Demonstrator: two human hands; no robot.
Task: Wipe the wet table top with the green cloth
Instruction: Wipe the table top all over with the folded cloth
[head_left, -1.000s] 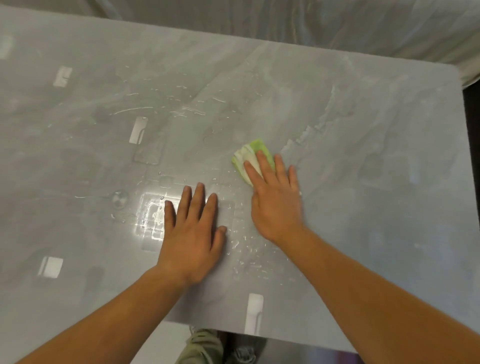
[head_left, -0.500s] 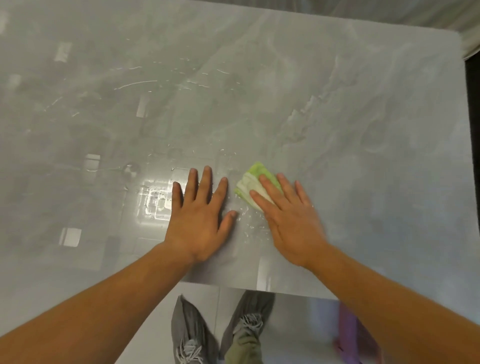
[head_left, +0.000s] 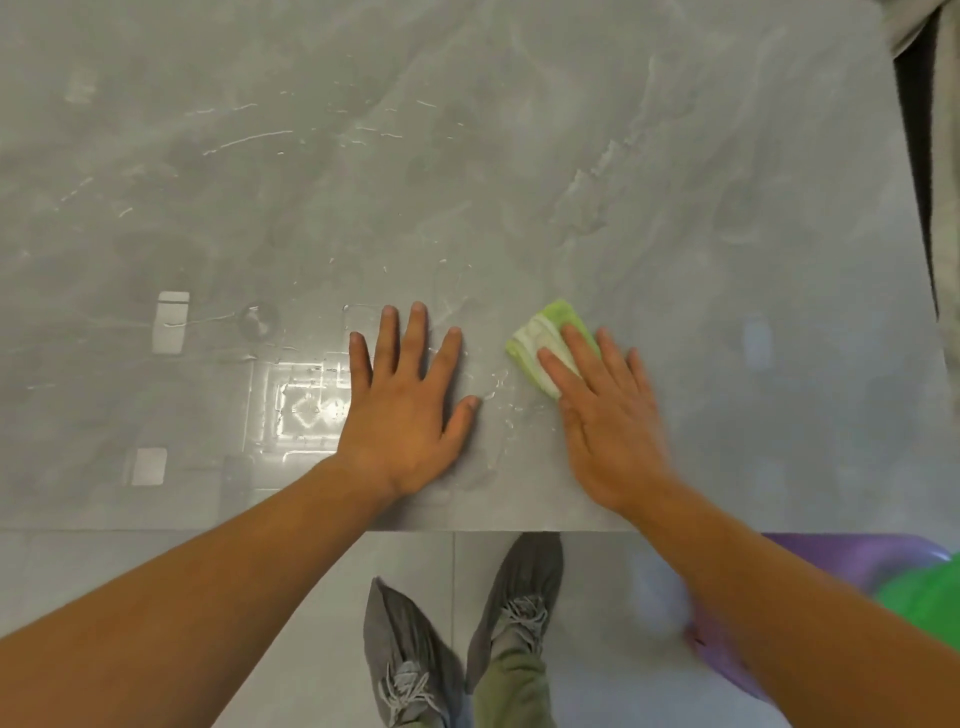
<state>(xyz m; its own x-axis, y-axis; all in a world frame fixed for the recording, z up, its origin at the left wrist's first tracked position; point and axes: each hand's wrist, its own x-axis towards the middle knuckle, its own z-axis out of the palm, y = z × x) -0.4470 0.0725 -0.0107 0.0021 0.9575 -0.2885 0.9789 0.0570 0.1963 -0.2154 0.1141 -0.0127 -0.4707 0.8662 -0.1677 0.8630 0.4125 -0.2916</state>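
Within 1 second my right hand (head_left: 608, 431), fingers flat on the green cloth (head_left: 543, 332), pulled it toward the near edge of the table top (head_left: 519, 156), beside my flat left hand (head_left: 405, 415), but drops (head_left: 504, 395) seemingly remain between them.

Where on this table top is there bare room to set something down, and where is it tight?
Bare: the table top right of the right hand, to the right edge, and the far right stretch beyond the green cloth. Far left carries water streaks. Tight: the near edge, where the left hand lies flat near the cloth, droplets between.
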